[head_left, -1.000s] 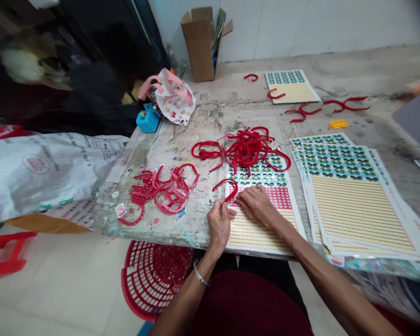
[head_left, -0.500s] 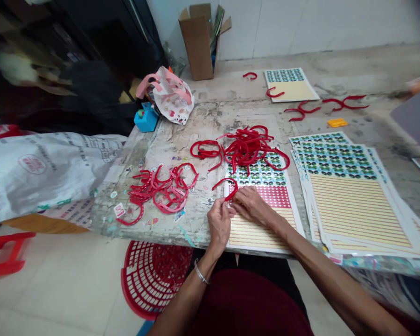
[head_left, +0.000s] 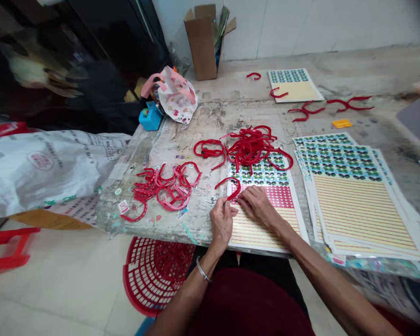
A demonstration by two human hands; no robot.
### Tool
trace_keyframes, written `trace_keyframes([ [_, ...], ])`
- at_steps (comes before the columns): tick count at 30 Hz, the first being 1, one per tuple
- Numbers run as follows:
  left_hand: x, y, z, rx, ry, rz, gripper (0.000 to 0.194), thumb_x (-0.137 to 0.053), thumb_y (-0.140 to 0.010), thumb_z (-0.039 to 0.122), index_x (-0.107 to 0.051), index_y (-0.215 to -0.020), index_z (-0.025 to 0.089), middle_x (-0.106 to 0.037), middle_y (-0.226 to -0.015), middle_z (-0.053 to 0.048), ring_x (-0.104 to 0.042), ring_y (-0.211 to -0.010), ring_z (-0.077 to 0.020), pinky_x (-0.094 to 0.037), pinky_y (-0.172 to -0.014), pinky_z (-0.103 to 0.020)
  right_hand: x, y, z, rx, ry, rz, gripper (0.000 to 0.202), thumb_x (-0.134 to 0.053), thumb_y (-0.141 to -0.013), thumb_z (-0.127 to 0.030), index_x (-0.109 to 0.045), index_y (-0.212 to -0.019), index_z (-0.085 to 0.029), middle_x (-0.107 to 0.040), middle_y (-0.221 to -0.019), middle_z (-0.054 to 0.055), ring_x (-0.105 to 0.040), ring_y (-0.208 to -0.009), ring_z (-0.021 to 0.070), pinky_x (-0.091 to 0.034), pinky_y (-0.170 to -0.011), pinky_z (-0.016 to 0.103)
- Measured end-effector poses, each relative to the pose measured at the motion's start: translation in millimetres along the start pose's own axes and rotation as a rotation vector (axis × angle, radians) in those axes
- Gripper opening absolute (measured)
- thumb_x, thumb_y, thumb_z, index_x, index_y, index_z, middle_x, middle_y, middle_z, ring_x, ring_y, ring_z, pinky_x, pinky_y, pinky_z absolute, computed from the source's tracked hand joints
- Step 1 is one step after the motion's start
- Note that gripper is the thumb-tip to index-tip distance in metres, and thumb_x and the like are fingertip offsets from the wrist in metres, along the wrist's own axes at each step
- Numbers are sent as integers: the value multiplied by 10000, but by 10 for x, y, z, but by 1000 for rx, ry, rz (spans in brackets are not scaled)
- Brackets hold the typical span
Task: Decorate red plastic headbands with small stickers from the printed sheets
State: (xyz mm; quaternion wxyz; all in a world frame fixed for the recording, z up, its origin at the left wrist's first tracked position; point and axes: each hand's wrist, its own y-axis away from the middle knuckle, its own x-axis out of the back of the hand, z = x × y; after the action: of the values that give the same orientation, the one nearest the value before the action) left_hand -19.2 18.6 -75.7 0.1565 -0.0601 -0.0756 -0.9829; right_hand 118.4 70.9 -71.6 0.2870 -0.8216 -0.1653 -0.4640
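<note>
My left hand (head_left: 221,221) is closed on one end of a curved red band (head_left: 237,186) above the table's front edge. Just right of it, my right hand (head_left: 259,205) has its fingers pinched close to the same end; what they hold is too small to tell. Under my hands lies a sticker sheet (head_left: 266,228) with green, pink and yellow striped parts. A tangled heap of red bands (head_left: 250,147) covers its top edge. To the left lies a pile of red and pink bands (head_left: 161,186).
Stacked sheets (head_left: 364,210) lie at the right, with a yellow object (head_left: 342,123) behind. Farther back are another sheet (head_left: 301,91) and loose red bands. A cardboard box (head_left: 202,46), white bag (head_left: 177,98) and blue object (head_left: 150,118) stand behind left; a red basket (head_left: 133,284) is below.
The whole view has shifted slightly, so things appear a little farther right. My right fingers have drawn slightly away from my left fingers; the red band stays in my left hand.
</note>
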Motion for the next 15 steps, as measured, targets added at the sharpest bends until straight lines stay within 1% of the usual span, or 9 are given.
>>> trace_keyframes([
  [8,6,3,-20,-17,-6,-10,200,-458,-871,324,-576,-919,170,-617,-597,12,-632,-552,-132,-535,-574,-235,-5,1,-11,-25,-25,-13,145,-430,-901,-229,-540,-827,-169,-565,-821,75,-464,-809,197,-310,-738,333],
  [15,2,3,-14,-28,-27,-8,196,-461,-871,327,-578,-918,177,-618,-615,12,-634,-561,-131,-532,-569,-226,3,-21,6,3,-59,-32,134,-441,-895,-245,-543,-841,-177,-556,-832,72,-459,-808,197,-318,-737,330],
])
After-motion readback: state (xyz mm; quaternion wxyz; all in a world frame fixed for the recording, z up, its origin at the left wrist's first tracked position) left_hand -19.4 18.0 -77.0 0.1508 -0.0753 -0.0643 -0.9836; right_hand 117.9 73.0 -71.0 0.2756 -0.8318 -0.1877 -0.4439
